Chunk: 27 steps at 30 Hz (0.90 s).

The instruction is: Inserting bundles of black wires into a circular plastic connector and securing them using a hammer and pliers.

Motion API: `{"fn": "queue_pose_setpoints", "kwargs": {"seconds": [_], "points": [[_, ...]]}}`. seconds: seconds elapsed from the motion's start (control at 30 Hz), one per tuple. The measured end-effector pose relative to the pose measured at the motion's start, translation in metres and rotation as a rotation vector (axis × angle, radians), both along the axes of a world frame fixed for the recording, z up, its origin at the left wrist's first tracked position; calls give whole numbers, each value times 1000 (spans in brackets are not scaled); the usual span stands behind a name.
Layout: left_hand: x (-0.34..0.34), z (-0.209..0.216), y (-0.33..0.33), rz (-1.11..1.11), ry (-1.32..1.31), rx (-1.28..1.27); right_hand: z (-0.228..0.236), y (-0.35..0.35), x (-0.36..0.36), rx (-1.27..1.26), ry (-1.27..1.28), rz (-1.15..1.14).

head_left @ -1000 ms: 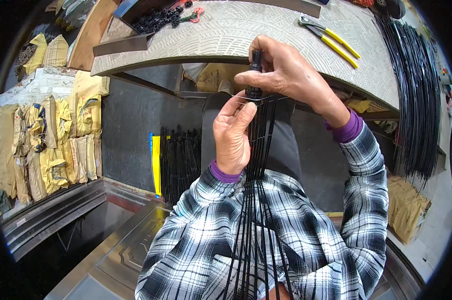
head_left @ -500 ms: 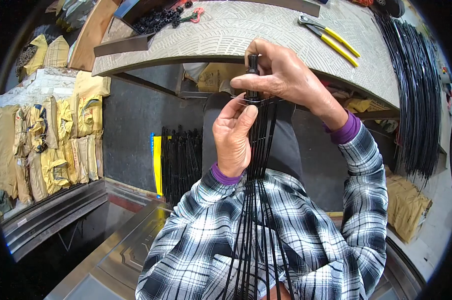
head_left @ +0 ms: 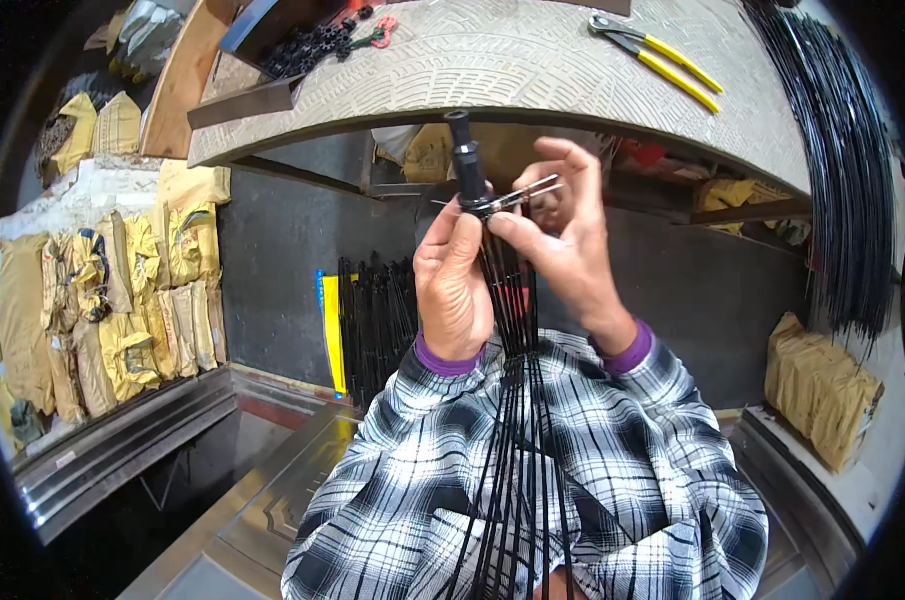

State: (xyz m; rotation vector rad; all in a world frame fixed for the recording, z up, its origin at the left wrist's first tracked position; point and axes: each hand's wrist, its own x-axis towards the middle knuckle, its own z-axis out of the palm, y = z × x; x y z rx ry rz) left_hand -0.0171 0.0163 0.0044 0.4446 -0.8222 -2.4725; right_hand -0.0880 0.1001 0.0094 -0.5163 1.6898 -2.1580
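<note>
Fingers [head_left: 466,238] of the left hand [head_left: 454,300] pinch the base of a stepped black fitting [head_left: 468,170] just above the centre of the frame, thumb in front, the piece standing nearly upright with a slight lean to the left. At the same joint, the right hand [head_left: 574,255] presses in from the other side, its thumb tip at the collar and its forefinger raised and bent; motion blur leaves it unclear whether those fingers hold the thin, silvery wires [head_left: 534,190] that jut rightward past them. From the fitting, long black rods [head_left: 512,310] run down over a black-and-white plaid shirt [head_left: 422,470] to the lower edge of the frame. Purple cuffs [head_left: 629,352] ring both wrists. Across the top stretches a pale, textured bench [head_left: 472,70], with yellow-handled pliers [head_left: 677,81] lying at upper right and a heap of small black parts [head_left: 322,52] at upper left. Dark strands [head_left: 842,160] hang over the bench's right end. Left of centre, a black bundle [head_left: 377,315] stands beside a yellow strip [head_left: 332,335]; wrapped parcels [head_left: 122,290] line the far left, and a brown package [head_left: 822,390] sits at right.
</note>
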Motion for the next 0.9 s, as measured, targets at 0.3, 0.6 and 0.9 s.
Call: {"fn": "queue_pose_setpoints", "kwargs": {"seconds": [0.3,0.6,0.9], "points": [[14,-2,-1,11,27,-108,-15,-21,34,-127,-35,-83],[18,-2,-3,16,53,-120,-17,-20,27,-378,-348,121],[22,-6,-13,-66,84,-6,-20,-8,26,-250,-286,197]]}}
